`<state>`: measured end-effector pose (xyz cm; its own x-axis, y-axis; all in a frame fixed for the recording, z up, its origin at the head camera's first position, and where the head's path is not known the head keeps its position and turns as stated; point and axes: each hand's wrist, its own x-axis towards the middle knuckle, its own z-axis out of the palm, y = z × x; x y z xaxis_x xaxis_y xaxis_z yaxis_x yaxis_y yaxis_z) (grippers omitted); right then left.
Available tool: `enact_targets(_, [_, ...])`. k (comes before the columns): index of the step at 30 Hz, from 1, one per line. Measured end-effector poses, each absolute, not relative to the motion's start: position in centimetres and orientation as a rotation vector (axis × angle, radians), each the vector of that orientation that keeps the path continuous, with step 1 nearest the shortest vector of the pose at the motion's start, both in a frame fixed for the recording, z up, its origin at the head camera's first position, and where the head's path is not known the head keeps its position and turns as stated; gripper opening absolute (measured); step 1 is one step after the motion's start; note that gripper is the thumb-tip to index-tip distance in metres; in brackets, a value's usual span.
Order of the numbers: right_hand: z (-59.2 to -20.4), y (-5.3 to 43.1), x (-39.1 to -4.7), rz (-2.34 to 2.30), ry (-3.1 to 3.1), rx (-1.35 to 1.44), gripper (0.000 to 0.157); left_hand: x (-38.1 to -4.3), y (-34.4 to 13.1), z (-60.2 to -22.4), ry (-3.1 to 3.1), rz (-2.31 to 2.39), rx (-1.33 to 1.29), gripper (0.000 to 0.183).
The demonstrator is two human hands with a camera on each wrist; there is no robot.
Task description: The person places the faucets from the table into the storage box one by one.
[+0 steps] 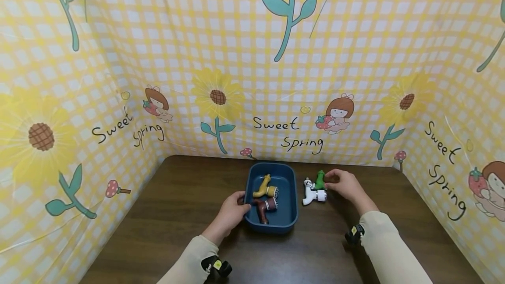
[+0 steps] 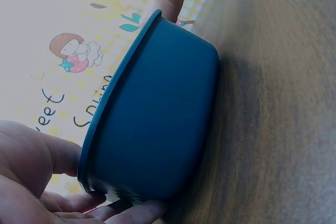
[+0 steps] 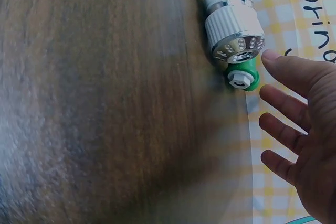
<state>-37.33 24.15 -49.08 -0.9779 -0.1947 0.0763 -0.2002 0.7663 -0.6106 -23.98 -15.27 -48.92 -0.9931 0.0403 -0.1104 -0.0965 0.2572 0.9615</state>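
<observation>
My left hand (image 1: 232, 209) grips the left rim of a deep blue plastic tub (image 1: 289, 218), its thumb over the edge and its fingers on the outer wall; the left wrist view shows this hand (image 2: 31, 177) at the tub's near end (image 2: 157, 103). Inside the tub lie a yellow tap (image 1: 265, 187) and a dark red-brown tap (image 1: 263, 208). To its right, a white tap (image 1: 311, 194) and a green tap (image 1: 320, 180) lie close together. My right hand (image 1: 345, 184) is beside the green tap, fingers apart and slightly bent. In the right wrist view that hand (image 3: 310, 114) holds nothing.
All of this stands on a dark brown wooden table (image 1: 189, 187). Yellow checked cloth with printed flowers (image 1: 276, 91) hangs behind the table and along both sides. The tub is close to the back cloth. Each wrist wears a small black camera.
</observation>
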Motion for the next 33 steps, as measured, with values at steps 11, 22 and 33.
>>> enact_targets(11, [-50.0, 24.2, -37.3, 1.040, -2.974, 0.299, 0.032, -23.9, -15.1, -49.0, 2.404, 1.851, -0.051, 0.047])
enact_targets(22, [-50.5, 24.1, -37.5, 1.018, -3.008, 0.263, 0.033, -24.0, -15.3, -49.1, 2.413, 1.829, -0.057, 0.047])
enact_targets(33, [-50.7, 23.7, -37.6, 0.910, -3.031, 0.275, 0.030, -24.1, -15.3, -49.1, 2.415, 1.821, -0.069, 0.047])
